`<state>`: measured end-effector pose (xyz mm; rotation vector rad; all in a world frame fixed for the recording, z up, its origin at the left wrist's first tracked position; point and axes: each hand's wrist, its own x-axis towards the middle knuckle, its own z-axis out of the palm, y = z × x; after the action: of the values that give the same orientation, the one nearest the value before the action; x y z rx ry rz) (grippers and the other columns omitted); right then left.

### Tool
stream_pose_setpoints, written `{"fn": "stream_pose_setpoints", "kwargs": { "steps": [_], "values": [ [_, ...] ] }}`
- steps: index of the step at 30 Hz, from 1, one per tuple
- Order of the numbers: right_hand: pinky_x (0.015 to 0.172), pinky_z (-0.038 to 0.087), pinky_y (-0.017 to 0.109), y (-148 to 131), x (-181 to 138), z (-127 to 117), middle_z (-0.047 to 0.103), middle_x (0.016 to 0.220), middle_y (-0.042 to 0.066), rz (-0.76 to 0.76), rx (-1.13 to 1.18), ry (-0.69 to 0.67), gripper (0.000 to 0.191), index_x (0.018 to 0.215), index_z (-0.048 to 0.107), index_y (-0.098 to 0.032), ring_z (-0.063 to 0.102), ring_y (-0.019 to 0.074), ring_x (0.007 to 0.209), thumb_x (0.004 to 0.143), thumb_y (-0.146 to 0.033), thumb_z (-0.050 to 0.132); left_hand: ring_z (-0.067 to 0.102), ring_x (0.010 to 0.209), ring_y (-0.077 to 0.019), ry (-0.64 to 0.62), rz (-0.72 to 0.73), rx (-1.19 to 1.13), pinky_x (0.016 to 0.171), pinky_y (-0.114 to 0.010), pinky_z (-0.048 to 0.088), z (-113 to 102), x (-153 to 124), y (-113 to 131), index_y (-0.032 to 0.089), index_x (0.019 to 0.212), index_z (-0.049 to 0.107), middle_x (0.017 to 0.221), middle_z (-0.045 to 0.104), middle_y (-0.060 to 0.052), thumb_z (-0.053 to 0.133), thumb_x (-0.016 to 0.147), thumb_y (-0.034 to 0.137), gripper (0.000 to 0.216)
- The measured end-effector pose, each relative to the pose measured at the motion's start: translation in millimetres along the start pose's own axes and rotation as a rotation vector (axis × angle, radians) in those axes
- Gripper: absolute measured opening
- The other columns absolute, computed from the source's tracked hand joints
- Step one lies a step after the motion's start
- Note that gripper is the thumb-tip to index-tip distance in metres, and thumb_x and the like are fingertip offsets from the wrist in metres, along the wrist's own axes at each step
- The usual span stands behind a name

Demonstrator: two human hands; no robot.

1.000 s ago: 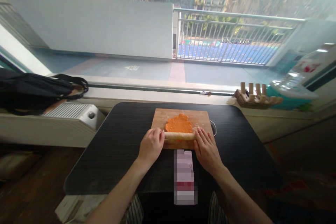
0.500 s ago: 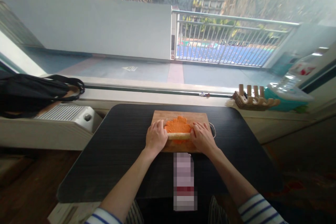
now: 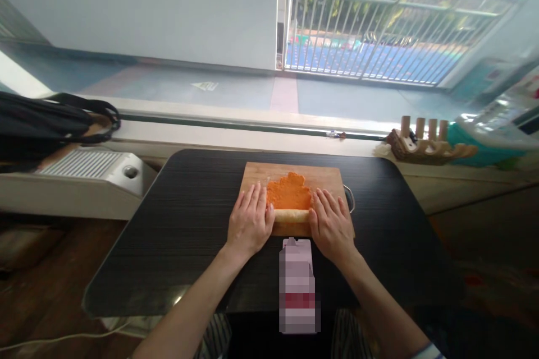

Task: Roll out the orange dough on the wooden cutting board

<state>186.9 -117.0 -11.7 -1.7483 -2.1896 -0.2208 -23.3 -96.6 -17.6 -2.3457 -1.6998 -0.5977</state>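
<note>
A pale wooden rolling pin [image 3: 291,215] lies across a wooden cutting board [image 3: 320,171], over the near edge of a flattened, ragged-edged orange dough [image 3: 289,193]. My left hand [image 3: 251,219] lies over the pin's left end, its fingers stretched forward. Over the right end, my right hand [image 3: 332,219] rests in the same way, fingers straight and slightly apart. Both palms hide the pin's ends, so only its middle shows. Neither hand is wrapped round it.
The board is on a black table [image 3: 168,241]; a metal handle [image 3: 350,199] sticks out at its right. A pixelated pinkish object [image 3: 298,286] is in front of me. On the windowsill are a wooden rack [image 3: 427,143] and a teal container [image 3: 484,143]. A black bag [image 3: 46,123] is at left.
My fingers, curled round the pin's ends before, are now stretched out flat over them. The dough looks smoother near the pin. The view has tilted downward.
</note>
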Motion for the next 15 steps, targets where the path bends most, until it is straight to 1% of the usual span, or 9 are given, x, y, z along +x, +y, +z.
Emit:
{"fn": "stream_pose_setpoints", "kwargs": {
  "steps": [4, 9, 15],
  "values": [
    [0.113, 0.023, 0.043, -0.7, -8.6, 1.8, 0.050, 0.140, 0.011, -0.007, 0.014, 0.036, 0.045, 0.135, 0.050, -0.011, 0.040, 0.0241, 0.133, 0.098, -0.030, 0.033, 0.046, 0.129, -0.0296, -0.001, 0.032, 0.005, 0.109, -0.045, 0.034, -3.4, -4.6, 1.3, 0.000, 0.129, 0.052, 0.136, 0.051, -0.020, 0.035, 0.092, 0.030, 0.051],
    [0.113, 0.021, 0.043, -0.5, -16.7, 3.3, 0.050, 0.140, 0.012, -0.024, 0.018, 0.051, 0.045, 0.134, 0.049, -0.009, 0.041, 0.0237, 0.133, 0.098, -0.029, 0.032, 0.047, 0.129, -0.0295, 0.006, 0.038, 0.001, 0.109, -0.045, 0.034, -7.4, -8.7, 3.4, 0.000, 0.130, 0.051, 0.136, 0.051, -0.020, 0.034, 0.092, 0.030, 0.051],
    [0.115, 0.019, 0.046, -2.8, -30.1, 1.7, 0.045, 0.144, 0.012, -0.020, 0.043, 0.009, 0.046, 0.139, 0.042, -0.011, 0.034, 0.0233, 0.137, 0.098, -0.029, 0.031, 0.044, 0.131, -0.0298, 0.000, 0.045, -0.048, 0.109, -0.046, 0.033, -8.2, -20.2, 3.9, 0.000, 0.132, 0.048, 0.138, 0.049, -0.021, 0.034, 0.092, 0.030, 0.052]
  ]
}}
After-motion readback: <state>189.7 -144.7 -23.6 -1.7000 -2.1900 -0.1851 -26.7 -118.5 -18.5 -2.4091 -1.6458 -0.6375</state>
